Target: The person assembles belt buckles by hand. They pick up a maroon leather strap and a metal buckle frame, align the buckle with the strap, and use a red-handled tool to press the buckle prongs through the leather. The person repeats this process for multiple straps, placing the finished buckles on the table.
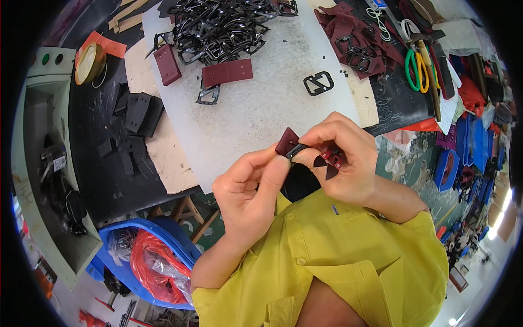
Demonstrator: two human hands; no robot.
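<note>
Both hands meet over the near edge of the white board. My left hand [250,182] pinches the end of a maroon leather tab [287,140] between thumb and fingertips. A black metal buckle [296,151] sits against that tab, and my right hand [346,152] grips it with thumb and forefinger. More maroon pieces [333,155] are tucked inside the curled fingers of the right hand. How the tab passes around the buckle is partly hidden by the fingertips. Beyond the hands, a single black buckle [318,83] lies on the board.
A heap of black buckles [218,27] covers the board's far side, with maroon tabs [227,71] beside it. Maroon pieces [359,38] pile up at far right, near green-handled scissors [411,71]. Black pieces [143,113] lie left. A blue bin [117,267] stands below the table.
</note>
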